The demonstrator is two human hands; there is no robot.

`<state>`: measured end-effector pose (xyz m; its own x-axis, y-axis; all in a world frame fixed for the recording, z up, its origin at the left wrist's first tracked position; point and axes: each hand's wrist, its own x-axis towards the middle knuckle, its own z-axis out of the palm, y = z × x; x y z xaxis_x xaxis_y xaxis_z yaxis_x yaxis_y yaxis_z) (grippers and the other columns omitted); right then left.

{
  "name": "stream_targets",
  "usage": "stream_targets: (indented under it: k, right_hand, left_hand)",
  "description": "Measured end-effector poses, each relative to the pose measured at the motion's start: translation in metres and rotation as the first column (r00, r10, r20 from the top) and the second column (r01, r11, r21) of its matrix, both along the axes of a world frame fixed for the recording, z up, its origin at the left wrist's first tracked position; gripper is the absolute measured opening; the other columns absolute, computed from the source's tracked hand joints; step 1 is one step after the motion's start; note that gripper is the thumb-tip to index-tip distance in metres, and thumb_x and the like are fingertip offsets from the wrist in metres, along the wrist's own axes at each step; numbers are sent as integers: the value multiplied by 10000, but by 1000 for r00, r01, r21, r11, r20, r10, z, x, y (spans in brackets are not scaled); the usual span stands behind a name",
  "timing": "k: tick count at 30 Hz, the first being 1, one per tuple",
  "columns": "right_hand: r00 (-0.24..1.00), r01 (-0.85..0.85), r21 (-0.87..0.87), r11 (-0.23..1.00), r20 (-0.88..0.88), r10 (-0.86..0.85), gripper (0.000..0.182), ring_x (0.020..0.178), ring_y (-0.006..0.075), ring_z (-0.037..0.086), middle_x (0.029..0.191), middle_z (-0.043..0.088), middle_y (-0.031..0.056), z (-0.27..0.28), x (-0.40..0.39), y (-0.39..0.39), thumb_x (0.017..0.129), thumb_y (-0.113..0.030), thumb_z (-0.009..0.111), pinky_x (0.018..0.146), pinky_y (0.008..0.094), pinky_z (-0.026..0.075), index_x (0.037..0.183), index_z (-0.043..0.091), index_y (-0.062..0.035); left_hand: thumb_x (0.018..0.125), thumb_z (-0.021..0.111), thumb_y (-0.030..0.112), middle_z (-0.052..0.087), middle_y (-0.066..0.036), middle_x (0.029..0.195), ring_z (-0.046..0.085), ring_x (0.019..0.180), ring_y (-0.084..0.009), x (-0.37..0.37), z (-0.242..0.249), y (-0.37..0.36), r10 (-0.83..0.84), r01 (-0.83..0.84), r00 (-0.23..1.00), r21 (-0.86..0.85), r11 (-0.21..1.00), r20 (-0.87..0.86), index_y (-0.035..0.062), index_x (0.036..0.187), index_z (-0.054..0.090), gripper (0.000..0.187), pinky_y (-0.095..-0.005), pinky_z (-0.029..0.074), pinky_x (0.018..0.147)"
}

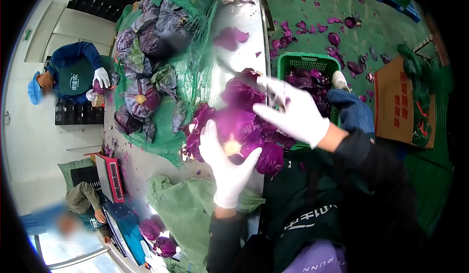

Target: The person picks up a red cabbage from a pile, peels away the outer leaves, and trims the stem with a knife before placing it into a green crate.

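A purple cabbage (237, 126) with a pale cut stem lies on the metal table near its edge, with loose outer leaves (270, 158) around it. My left hand (225, 163), in a white glove, is against the cabbage's lower left side, its thumb and fingers spread around the stem end. My right hand (293, 110), gloved too, is above the cabbage's right side, fingers apart and partly blurred; something thin and dark near its fingers is too blurred to name. Behind them, several cabbages (141, 98) rest on a green mesh net (198, 72).
A green crate (308, 57) of purple leaves stands by the table's edge. Leaves litter the green floor (312, 4) near a cardboard box (393, 102). A green sack (183, 212) and a red scale (111, 177) are on the table. Co-workers (75, 72) stand across it.
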<state>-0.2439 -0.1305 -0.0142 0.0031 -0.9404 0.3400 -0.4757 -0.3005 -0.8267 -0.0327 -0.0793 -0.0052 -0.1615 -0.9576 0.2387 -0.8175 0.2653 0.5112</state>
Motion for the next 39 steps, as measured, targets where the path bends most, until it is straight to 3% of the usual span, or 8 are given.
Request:
stream_targets:
  k: [2, 5, 8, 13, 15, 22, 30, 39]
  right_hand:
    - [992, -96, 118, 988, -69, 105, 485, 904, 254, 704, 1104, 687, 141, 4, 5, 21, 937, -395, 659, 764, 331, 566, 1307, 600, -86]
    - [974, -136, -74, 988, -190, 120, 389, 628, 228, 626, 781, 625, 85, -9, 10, 31, 968, -332, 608, 546, 342, 511, 1271, 639, -90]
    - [934, -181, -67, 981, -326, 150, 390, 596, 223, 596, 714, 575, 60, -3, 5, 36, 982, -306, 575, 520, 332, 487, 1301, 627, -88]
    - [844, -309, 38, 950, -450, 292, 558, 476, 220, 534, 667, 569, 63, 9, 5, 35, 996, -305, 517, 440, 371, 442, 1487, 437, -52]
    - [826, -310, 38, 950, -483, 289, 580, 462, 221, 527, 634, 559, 64, 9, 7, 32, 1001, -310, 499, 440, 369, 443, 1510, 393, -53]
    - [820, -333, 144, 932, -444, 362, 614, 480, 249, 579, 628, 610, 90, 13, 18, 14, 999, -323, 483, 455, 386, 471, 1531, 346, -50]
    - [790, -403, -118, 908, -546, 279, 529, 441, 257, 538, 619, 572, 92, -1, 13, -6, 987, -325, 534, 418, 389, 450, 1458, 469, -93]
    - [866, -83, 152, 985, -477, 147, 359, 522, 301, 590, 674, 611, 121, -20, -4, -52, 1037, -315, 459, 516, 384, 495, 1269, 598, -79]
  left_hand:
    - [649, 911, 254, 294, -216, 1535, 308, 1422, -365, -4, -4, -2, 20, -22, 999, -65, 998, -25, -3, 1537, 210, 1160, -473, 254, 1185]
    - [654, 919, 293, 259, -235, 1535, 293, 1427, -380, -11, -7, -1, 62, -75, 992, -112, 991, -111, -15, 1542, 154, 1212, -482, 258, 1183]
    - [653, 927, 315, 241, -256, 1543, 280, 1441, -387, -14, -12, 1, 104, -122, 978, -92, 988, -179, -27, 1547, 128, 1247, -491, 261, 1183]
    - [653, 930, 338, 220, -270, 1560, 296, 1440, -393, -17, -18, 1, 111, -133, 980, -131, 982, -165, -42, 1548, 124, 1263, -504, 272, 1177]
    - [660, 924, 357, 255, -262, 1534, 333, 1411, -394, -22, -15, 0, 103, -149, 948, -136, 979, -301, -60, 1531, 159, 1232, -507, 289, 1168]
    - [688, 892, 287, 378, -239, 1383, 417, 1296, -378, -23, -24, -5, 113, -119, 993, -340, 933, -37, -77, 1461, 278, 1053, -481, 341, 1103]
    - [677, 892, 271, 405, -231, 1361, 414, 1287, -377, -21, -22, -6, 57, -87, 992, -294, 952, -108, -59, 1443, 315, 1014, -484, 340, 1093]
    - [637, 923, 326, 370, -254, 1390, 379, 1308, -416, -32, -24, -5, 77, -96, 994, -291, 952, -75, -45, 1425, 323, 1058, -513, 321, 1111]
